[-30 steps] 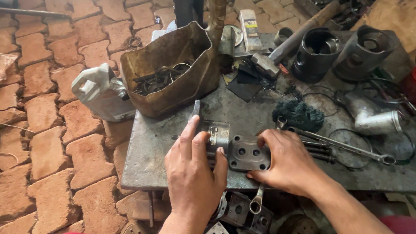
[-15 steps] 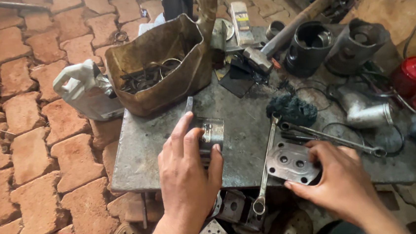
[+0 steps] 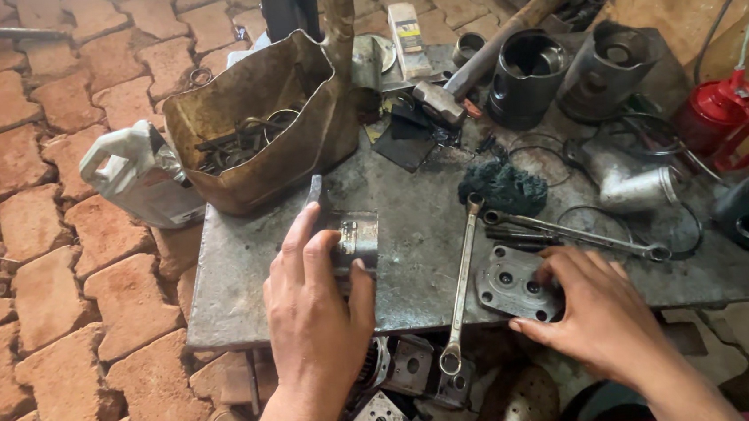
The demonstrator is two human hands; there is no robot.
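Observation:
My left hand (image 3: 315, 309) lies over a small grey metal block (image 3: 355, 237) on the steel plate (image 3: 409, 199), fingers wrapped around its near side. My right hand (image 3: 601, 313) presses on a flat grey metal plate with several holes (image 3: 512, 287) near the plate's front edge. A long combination spanner (image 3: 459, 288) lies between the two hands, its ring end hanging over the front edge.
A dented brown metal tub (image 3: 252, 126) of rings stands at the back left beside a white plastic jug (image 3: 136, 176). Two dark cylinder liners (image 3: 528, 65), a second spanner (image 3: 572, 235), a dark rag (image 3: 502, 187) and a red oil can (image 3: 723, 116) sit to the right. Loose parts lie on the brick floor below.
My right hand has slid the holed plate rightwards, from beside the block to the far side of the long spanner. My left hand stays on the block.

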